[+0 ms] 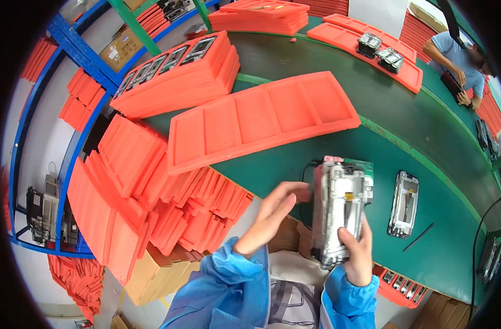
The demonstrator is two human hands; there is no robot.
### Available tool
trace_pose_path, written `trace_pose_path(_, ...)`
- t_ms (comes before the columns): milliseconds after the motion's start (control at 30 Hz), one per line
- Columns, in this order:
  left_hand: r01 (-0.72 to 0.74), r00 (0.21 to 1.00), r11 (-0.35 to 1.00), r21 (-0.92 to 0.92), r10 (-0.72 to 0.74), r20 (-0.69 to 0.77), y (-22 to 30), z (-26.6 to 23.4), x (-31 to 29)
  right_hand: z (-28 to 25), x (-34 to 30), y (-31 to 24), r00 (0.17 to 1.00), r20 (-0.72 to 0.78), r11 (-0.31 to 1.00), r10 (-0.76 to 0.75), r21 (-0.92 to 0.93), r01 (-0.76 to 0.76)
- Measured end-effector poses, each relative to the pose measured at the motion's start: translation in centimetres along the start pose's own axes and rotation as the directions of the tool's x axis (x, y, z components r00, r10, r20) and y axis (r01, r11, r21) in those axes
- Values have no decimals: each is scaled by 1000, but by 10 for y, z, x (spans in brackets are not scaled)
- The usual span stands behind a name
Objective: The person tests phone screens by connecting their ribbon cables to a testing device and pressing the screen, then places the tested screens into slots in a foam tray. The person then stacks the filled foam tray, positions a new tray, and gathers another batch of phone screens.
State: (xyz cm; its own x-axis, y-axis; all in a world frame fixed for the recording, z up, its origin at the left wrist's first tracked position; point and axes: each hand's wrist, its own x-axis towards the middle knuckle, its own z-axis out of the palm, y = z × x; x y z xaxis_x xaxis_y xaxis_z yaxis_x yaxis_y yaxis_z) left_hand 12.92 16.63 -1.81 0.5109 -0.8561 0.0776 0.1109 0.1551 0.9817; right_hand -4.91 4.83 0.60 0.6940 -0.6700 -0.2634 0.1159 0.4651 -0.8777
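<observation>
My right hand is closed around the lower right side of a stack of phone frames, holding it upright over the green bench. The stack has silvery metal faces and dark edges, slightly blurred. Just left of it is my left hand, its fingers stretched out and nothing in them; whether the fingertips touch the stack I cannot tell. Behind the stack a green circuit board shows in part. To the right a single phone frame lies on the bench, with a thin black stick near it.
A red foam tray with bare compartments lies ahead. Stacked red trays carry phone frames at the far left. Many loose red trays pile up at left. Across the belt, a person handles a dark object.
</observation>
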Motion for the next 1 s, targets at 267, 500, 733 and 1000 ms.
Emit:
trace_pose_path(267, 15, 914, 696, 718, 281, -291, 13, -74, 0, -85, -41, -8, 954, -269, 990, -130, -91, 110)
trace_pose_path(500, -98, 880, 324, 941, 470, -70, 20, -95, 53, -120, -56, 6, 928, -355, 994, -108, -20, 108)
trace_pose_path(733, -151, 889, 66, 986, 446, 106, 13, -91, 77, -115, -49, 9, 949, -298, 994, -106, -14, 107)
trace_pose_path(1000, -205, 912, 180, 962, 392, 121, -2, -96, 84, -116, -50, 1, 923, -363, 992, -127, -50, 117)
